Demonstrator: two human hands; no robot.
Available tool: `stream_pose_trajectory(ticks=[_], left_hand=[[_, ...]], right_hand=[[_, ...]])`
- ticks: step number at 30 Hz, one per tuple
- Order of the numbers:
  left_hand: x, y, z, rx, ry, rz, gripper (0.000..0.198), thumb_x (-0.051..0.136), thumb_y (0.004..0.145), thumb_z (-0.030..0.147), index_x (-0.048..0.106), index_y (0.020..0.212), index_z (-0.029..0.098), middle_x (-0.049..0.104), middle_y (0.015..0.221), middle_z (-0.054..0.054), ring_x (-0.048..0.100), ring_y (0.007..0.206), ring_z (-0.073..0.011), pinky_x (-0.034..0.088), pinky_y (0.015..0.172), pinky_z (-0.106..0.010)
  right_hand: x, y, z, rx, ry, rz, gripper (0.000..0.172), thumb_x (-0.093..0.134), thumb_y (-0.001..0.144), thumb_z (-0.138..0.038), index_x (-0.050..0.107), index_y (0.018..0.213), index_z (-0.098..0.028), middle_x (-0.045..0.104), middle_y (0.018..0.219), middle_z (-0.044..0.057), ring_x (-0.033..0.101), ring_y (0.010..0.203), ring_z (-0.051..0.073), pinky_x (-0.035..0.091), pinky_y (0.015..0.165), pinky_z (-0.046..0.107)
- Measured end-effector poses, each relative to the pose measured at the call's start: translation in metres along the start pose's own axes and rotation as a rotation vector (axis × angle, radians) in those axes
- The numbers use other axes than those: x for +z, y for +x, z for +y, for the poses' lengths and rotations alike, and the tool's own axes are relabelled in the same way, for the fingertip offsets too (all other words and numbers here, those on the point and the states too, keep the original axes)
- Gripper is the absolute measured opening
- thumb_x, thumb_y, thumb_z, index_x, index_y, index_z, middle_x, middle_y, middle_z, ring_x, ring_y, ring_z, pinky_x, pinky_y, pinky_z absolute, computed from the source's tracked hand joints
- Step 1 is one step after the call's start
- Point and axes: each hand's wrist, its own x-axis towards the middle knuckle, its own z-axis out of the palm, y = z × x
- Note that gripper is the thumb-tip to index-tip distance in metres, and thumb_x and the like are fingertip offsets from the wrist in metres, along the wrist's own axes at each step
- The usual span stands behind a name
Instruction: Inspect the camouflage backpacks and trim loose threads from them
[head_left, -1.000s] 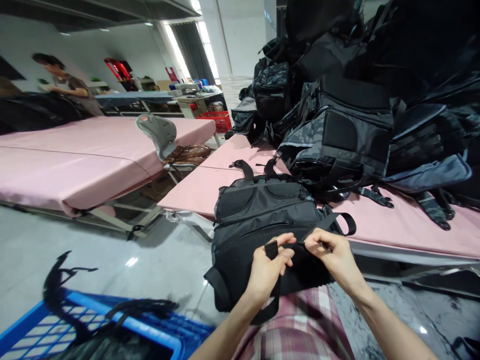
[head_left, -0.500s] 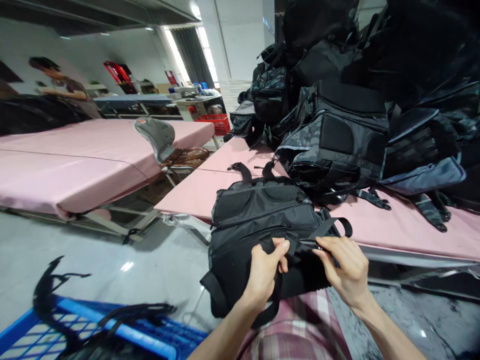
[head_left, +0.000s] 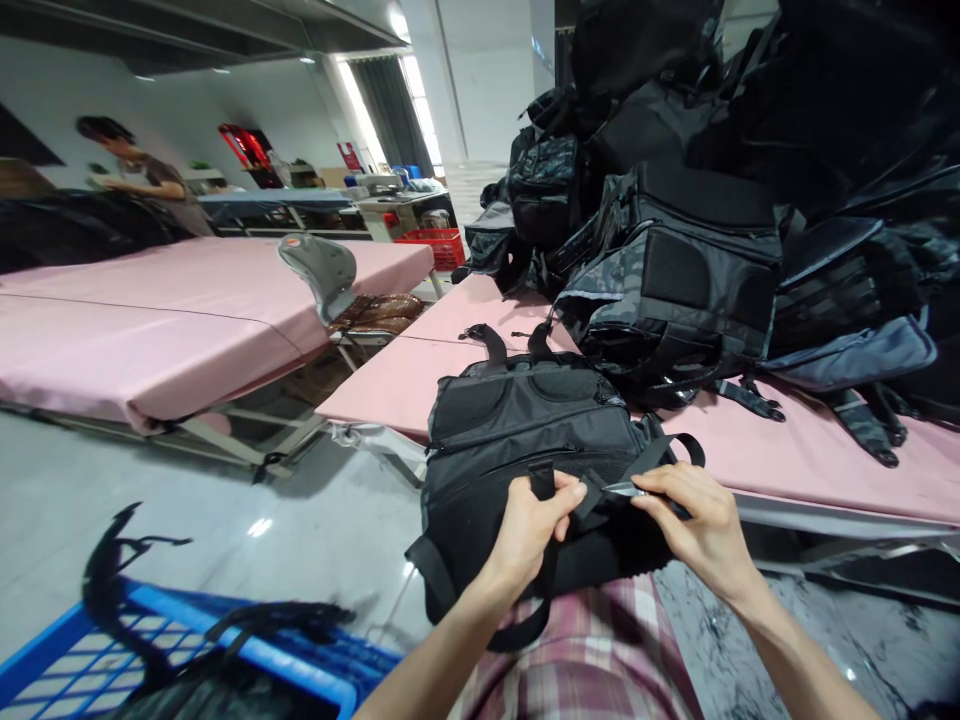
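A black backpack (head_left: 525,430) lies with its padded side up, partly on the pink table and partly over my lap. My left hand (head_left: 534,520) is closed, thumb and finger pinching a black webbing strap (head_left: 591,498) near the backpack's lower edge. To its right, my right hand (head_left: 694,520) is closed round small thread snips (head_left: 621,489). Their silver blade points left at the strap; whether it touches is hard to see. A loop of black webbing (head_left: 690,447) stands up behind my right hand. Most of the snips' handle is hidden by my fingers.
Dark and camouflage backpacks (head_left: 697,250) are piled on the pink table (head_left: 397,385) ahead and right. A blue crate (head_left: 247,655) with black straps stands at lower left. Beyond are a grey chair (head_left: 319,270), another pink table (head_left: 150,330) and a person (head_left: 150,175) at work.
The snips' blade now shows more clearly beside the strap. My left hand has shifted slightly right and holds the strap out. The view has turned a little left.
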Motion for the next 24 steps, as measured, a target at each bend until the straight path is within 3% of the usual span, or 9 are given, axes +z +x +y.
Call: stream_pose_trajectory(ticks=[4,9,15,21,24], left_hand=[[0.0009,0.0020,0.0009,-0.026,-0.014,-0.006,0.024,0.066,0.067,0.033,0.057,0.060,0.012,0.040,0.041,0.006,0.031,0.038,-0.0032,0.025,0.046,-0.020],[0.0010,0.0021,0.0004,-0.038,-0.010,-0.026,0.024,0.065,0.066,0.033,0.056,0.059,0.012,0.039,0.041,0.006,0.031,0.038,-0.0035,0.024,0.046,-0.020],[0.0027,0.0001,0.0032,-0.052,0.026,-0.065,0.024,0.064,0.065,0.033,0.056,0.057,0.012,0.039,0.041,0.006,0.031,0.038,-0.0042,0.024,0.045,-0.020],[0.0002,0.0001,0.0036,-0.075,0.043,-0.081,0.023,0.065,0.064,0.033,0.058,0.060,0.012,0.040,0.041,0.006,0.031,0.038,-0.0046,0.023,0.044,-0.021],[-0.0013,0.0009,0.0031,-0.066,0.039,-0.081,0.024,0.065,0.065,0.034,0.057,0.059,0.012,0.041,0.042,0.005,0.031,0.038,-0.0045,0.023,0.044,-0.021]], right_hand=[[0.0001,-0.0016,0.0015,-0.026,-0.016,0.007,0.015,0.060,0.082,-0.018,0.061,0.097,-0.020,0.066,0.086,0.004,0.057,0.076,0.016,0.042,0.067,0.031],[0.0015,0.0007,-0.0007,0.003,0.011,0.016,0.010,0.059,0.082,-0.017,0.061,0.092,-0.020,0.066,0.080,0.002,0.057,0.072,0.015,0.042,0.065,0.029],[0.0036,0.0038,-0.0050,-0.092,-0.089,0.032,0.018,0.060,0.081,-0.015,0.060,0.098,-0.018,0.067,0.086,0.005,0.057,0.077,0.017,0.040,0.067,0.031],[-0.0002,0.0041,-0.0022,-0.045,0.002,0.017,0.013,0.060,0.081,-0.015,0.060,0.094,-0.019,0.066,0.082,0.003,0.057,0.074,0.015,0.041,0.066,0.029],[-0.0040,0.0034,-0.0006,-0.067,-0.070,0.049,0.018,0.061,0.080,-0.014,0.060,0.097,-0.019,0.066,0.084,0.004,0.056,0.077,0.015,0.040,0.066,0.029]])
